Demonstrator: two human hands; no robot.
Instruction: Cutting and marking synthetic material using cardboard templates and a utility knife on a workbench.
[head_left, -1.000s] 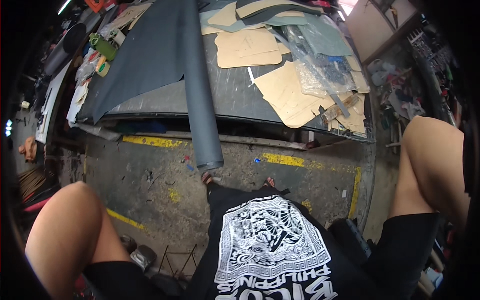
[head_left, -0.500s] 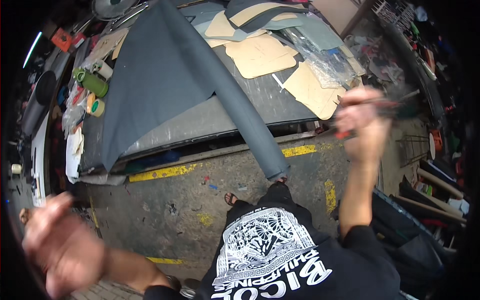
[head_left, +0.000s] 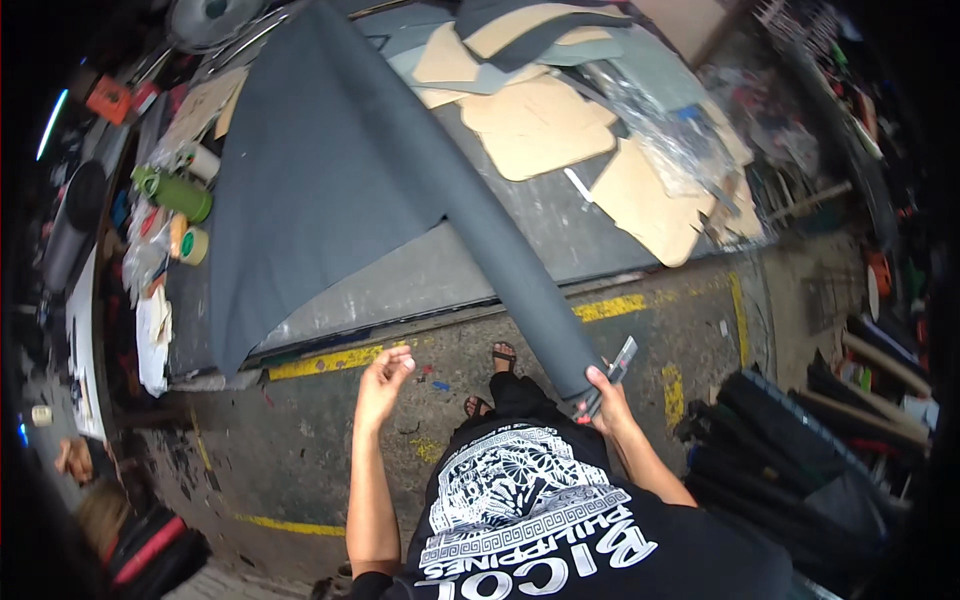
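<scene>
A dark grey sheet of upholstery material lies over the table, its right side wound into a long roll that juts past the near edge. My right hand is at the roll's near end, its fingers closed on a utility knife whose blade end points up and away. Whether it also grips the roll is hard to tell. My left hand hovers over the floor, left of the roll's end. Its fingers are loosely bent, with nothing visible in them.
The table carries tan cut pieces and clear plastic wrap at right. A green bottle and a tape roll stand at left. Dark material rolls lie at right. Another person's dark-and-red clothing shows lower left.
Both hands were spread wide and blurred; they have come inward. My right hand, with the knife, has moved down and left to the roll's end. My left has moved right and up.
</scene>
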